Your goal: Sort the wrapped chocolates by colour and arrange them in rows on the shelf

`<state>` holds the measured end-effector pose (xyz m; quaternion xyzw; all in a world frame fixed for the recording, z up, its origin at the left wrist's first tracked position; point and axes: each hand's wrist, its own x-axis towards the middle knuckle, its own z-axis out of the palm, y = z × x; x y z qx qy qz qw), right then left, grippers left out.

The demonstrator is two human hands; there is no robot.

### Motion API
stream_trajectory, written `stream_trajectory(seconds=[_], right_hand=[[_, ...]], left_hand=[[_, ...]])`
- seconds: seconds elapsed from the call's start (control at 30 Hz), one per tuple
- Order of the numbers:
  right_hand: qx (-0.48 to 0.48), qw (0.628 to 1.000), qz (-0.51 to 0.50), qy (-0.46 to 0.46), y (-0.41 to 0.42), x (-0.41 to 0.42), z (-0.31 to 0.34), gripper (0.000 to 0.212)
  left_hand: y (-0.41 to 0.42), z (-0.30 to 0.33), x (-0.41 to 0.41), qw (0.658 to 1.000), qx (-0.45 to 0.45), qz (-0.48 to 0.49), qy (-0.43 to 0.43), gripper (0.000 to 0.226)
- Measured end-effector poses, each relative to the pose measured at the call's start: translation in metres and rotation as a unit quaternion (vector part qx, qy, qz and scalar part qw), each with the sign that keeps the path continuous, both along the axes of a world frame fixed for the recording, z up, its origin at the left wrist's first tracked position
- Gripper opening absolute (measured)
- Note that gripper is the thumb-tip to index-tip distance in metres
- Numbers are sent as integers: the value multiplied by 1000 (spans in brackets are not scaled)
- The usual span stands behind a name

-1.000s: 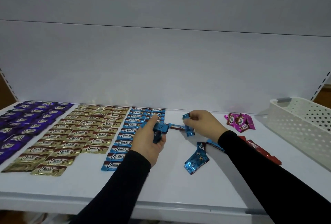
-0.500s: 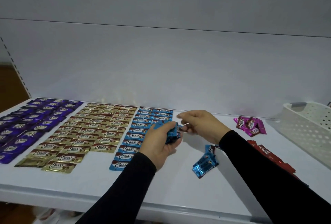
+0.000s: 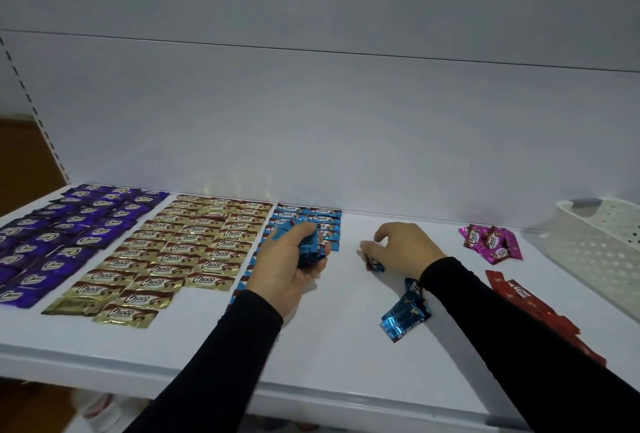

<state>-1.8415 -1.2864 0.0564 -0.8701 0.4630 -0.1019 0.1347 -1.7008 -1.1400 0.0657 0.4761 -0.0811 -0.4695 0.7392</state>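
On the white shelf [image 3: 332, 346] lie rows of purple chocolates [image 3: 69, 225], gold chocolates [image 3: 194, 242] and blue chocolates [image 3: 308, 216]. My left hand [image 3: 287, 266] grips a stack of blue chocolates [image 3: 310, 249] over the blue rows. My right hand [image 3: 401, 249] is down on the shelf to the right, fingers curled over a loose blue chocolate [image 3: 374, 263]. More loose blue chocolates [image 3: 403, 315] lie beside my right forearm. Pink chocolates [image 3: 490, 242] and red chocolates [image 3: 526, 297] sit unsorted further right.
A white perforated basket [image 3: 595, 252] stands at the right end of the shelf. The shelf's back panel rises directly behind the rows. The shelf's front edge runs below my forearms.
My right hand left the stack in my left hand and moved right and down onto a loose blue chocolate. My left hand kept the stack.
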Motion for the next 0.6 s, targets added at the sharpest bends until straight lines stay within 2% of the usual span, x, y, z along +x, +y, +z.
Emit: stream_trajectory(seconds=[0.1, 0.23, 0.37, 0.47, 0.6], right_hand=[[-25, 998, 49, -18, -3, -13, 6, 27], [30, 976, 191, 95, -4, -26, 14, 48], [-1, 977, 200, 69, 6, -21, 13, 31], [-28, 972, 220, 70, 22, -10, 7, 22], [-63, 978, 198, 25, 43, 14, -5, 26]], left_hand=[[3, 1, -1, 1000, -6, -3, -3, 43], [9, 4, 2, 1000, -12, 1, -3, 36], [18, 10, 12, 1000, -24, 12, -10, 12], [26, 13, 19, 999, -23, 31, -10, 9], [37, 17, 27, 999, -25, 43, -8, 9]])
